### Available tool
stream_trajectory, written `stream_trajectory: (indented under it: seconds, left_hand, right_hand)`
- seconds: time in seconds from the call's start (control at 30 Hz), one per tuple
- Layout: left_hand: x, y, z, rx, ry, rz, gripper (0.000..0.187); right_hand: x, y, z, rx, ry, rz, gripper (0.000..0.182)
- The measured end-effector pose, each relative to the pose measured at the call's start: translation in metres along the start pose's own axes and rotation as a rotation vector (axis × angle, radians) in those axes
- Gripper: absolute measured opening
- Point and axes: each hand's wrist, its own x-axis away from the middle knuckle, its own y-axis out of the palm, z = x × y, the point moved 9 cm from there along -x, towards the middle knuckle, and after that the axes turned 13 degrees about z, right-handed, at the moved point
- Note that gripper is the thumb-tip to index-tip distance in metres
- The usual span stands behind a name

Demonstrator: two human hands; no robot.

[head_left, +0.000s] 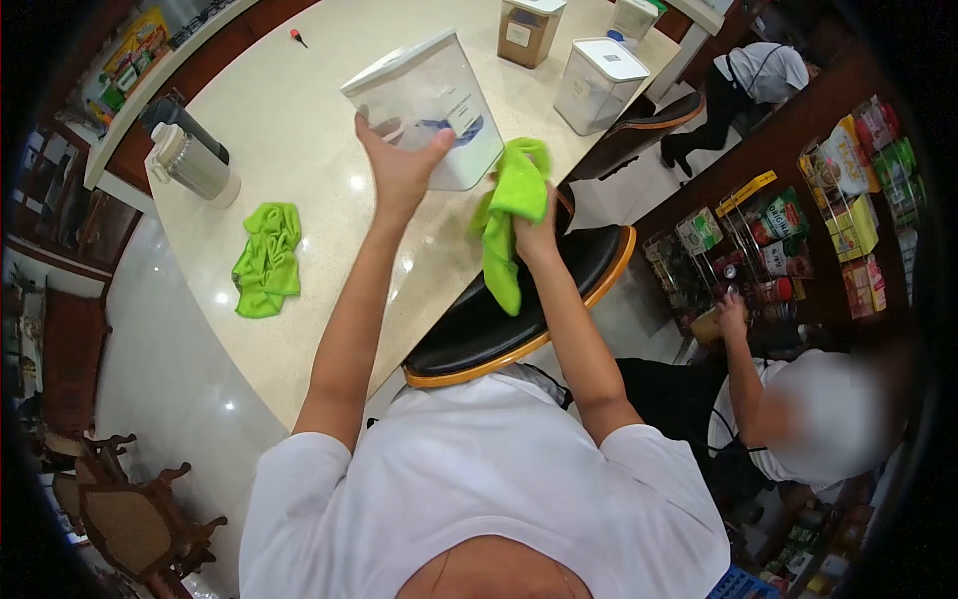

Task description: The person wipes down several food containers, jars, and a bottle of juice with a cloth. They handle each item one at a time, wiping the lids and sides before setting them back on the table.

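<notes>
My left hand (397,170) grips a clear plastic storage container (424,95) with a white lid, tilted above the table. A printed label and something blue show through or on its wall. In my right hand (537,228) is a bright green cloth (514,215), bunched at the container's lower right corner and hanging down over the table's edge. Part of my right fingers is hidden behind the cloth. A second green cloth (267,260) lies crumpled on the table to the left of my left forearm.
On the cream table (329,190) stand a brown-filled container (529,35), a white-lidded container (599,85), a bottle (195,165) and a small red object (297,37). A black chair (509,314) is tucked at the near edge. Two people are at the right, one by snack racks (768,230).
</notes>
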Motion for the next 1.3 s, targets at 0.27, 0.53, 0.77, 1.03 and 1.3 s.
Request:
stream_trajectory:
  seconds: [0.27,0.53,0.77,1.03,1.3]
  left_hand:
    - [0.014,0.124,-0.061,-0.241,0.334,-0.133,0.117]
    - [0.08,0.119,-0.097,0.726,-1.114,-0.346,0.054]
    - [0.031,0.082,-0.085,0.779,-0.97,-0.179,0.044]
    - [0.002,0.161,-0.059,0.107,0.292,0.263,0.045]
    - [-0.068,0.191,-0.152,0.109,-0.506,-0.188,0.039]
  right_hand:
    - [0.036,0.027,-0.115,0.558,-1.235,-0.012,0.047]
    - [-0.005,0.033,-0.061,1.063,-0.82,-0.3,0.065]
    - [-0.037,0.043,-0.167,1.149,-0.708,-0.19,0.051]
    - [-0.128,0.057,-0.116,1.338,-0.738,0.265,0.052]
    - [-0.117,0.058,-0.112,1.45,-0.709,0.408,0.047]
